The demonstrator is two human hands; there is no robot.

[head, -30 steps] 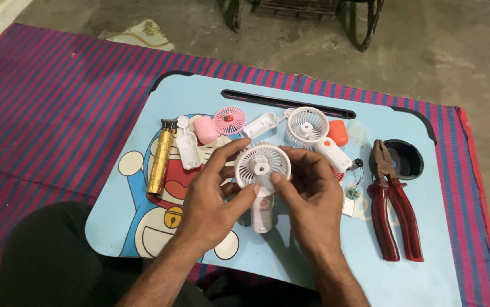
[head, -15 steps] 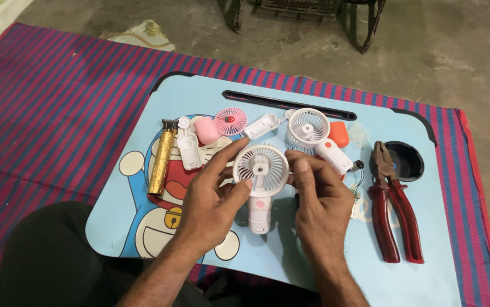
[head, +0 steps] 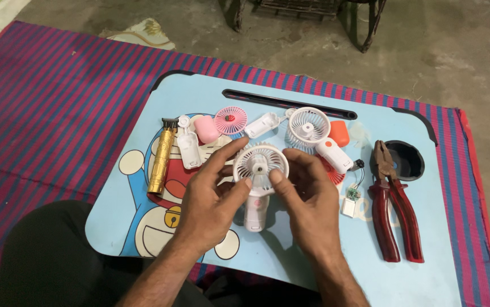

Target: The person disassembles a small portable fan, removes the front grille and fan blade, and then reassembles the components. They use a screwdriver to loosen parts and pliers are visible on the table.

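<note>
A gold hair trimmer [head: 162,162] lies lengthwise near the 9 o'clock edge of the light-blue cartoon-printed surface [head: 427,273], with bare room between it and that edge. Just right of it sit a small white case [head: 188,150], a pink fan body [head: 205,129] and a pink round grille [head: 230,120]. The left hand [head: 211,202] comes up from 6 o'clock, its fingers curled on the left rim of the small white handheld fan [head: 259,176], thumb pressing the front grille. That fan stands at the middle of the surface, handle pointing toward 6 o'clock. The right hand [head: 310,202] grips the fan's right rim, thumb also on the grille. At 12 o'clock from the hands lie a second white fan [head: 307,126] and an orange piece [head: 339,133], short of the long slot [head: 290,103] by the far edge. Toward 3 o'clock, a small circuit board [head: 351,194] with wires, then red-handled pliers [head: 393,210] beside a round black cup recess [head: 407,162]. The near right corner of the surface is open.
</note>
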